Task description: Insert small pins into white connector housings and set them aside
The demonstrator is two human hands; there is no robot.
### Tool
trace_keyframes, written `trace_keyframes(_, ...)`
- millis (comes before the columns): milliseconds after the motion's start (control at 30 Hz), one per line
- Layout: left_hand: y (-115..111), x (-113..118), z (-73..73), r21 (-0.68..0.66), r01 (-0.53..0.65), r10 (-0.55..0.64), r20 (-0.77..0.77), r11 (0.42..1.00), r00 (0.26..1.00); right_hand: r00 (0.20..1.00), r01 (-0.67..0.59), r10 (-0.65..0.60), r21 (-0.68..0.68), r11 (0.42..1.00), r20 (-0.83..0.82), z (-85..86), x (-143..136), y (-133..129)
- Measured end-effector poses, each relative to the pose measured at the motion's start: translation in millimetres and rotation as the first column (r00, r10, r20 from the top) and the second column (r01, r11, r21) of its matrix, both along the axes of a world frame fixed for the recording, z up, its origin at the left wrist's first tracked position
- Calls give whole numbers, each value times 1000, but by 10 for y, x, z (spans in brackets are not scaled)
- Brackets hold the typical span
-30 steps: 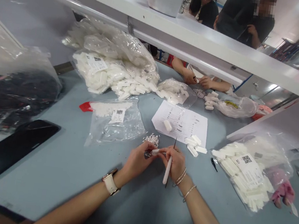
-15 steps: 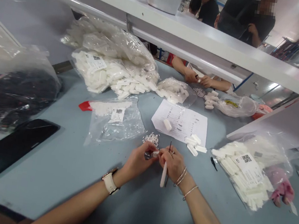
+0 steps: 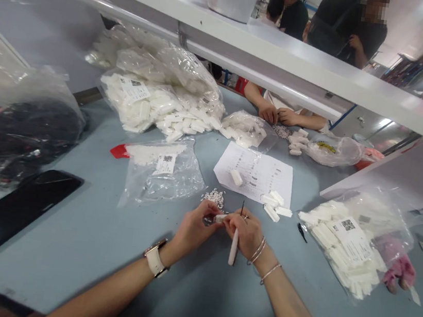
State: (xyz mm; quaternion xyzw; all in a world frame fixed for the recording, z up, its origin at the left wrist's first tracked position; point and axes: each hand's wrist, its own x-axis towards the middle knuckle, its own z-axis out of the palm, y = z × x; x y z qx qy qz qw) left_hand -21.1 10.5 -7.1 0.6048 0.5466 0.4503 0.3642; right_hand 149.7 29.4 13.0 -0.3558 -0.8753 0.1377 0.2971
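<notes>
My left hand (image 3: 196, 228) pinches a small white piece (image 3: 219, 218) between its fingertips. The fingers of my right hand (image 3: 244, 232) meet the piece's other end and also hold a white-handled tool (image 3: 233, 247) and a thin dark rod (image 3: 242, 209). Just beyond my fingers lies a heap of tiny white parts (image 3: 214, 197). Several white blocks (image 3: 276, 205) rest on and beside a printed sheet (image 3: 255, 174), with one more block (image 3: 236, 177) on its left part. What sits between my fingertips is partly hidden.
A flattened clear bag (image 3: 165, 170) lies left of the heap, near a black phone-shaped object (image 3: 17, 213). Filled bags stand at the back (image 3: 157, 94) and right (image 3: 344, 243). A shelf (image 3: 288, 49) crosses above; beyond it another person's hands (image 3: 277, 115) work.
The white-handled tool in my right hand has shifted slightly right. My left hand stays nearly in place. Across the table, the other person's hands have lowered toward the small parts.
</notes>
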Motion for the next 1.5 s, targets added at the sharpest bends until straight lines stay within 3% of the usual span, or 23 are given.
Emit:
trace_keyframes(333,-7,18,7,-4,13,-13,-20,1000,1000,995,63,-71,-99,993,-73,0,-60,40)
trace_keyframes(767,-4,6,59,16,51,-52,57,999,997,995,12,-16,-37,999,-95,25,-30,16)
trace_keyframes(967,2,14,20,18,46,-47,101,999,994,993,20,-24,-33,999,-119,-78,-29,35)
trace_keyframes(1233,4,2,56,8,55,-56,70,998,996,971,112,-122,-56,992,-206,-24,-64,22)
trace_keyframes(1500,-14,-2,51,30,55,-56,45,998,997,930,156,-214,-208,966,-297,6,-88,15)
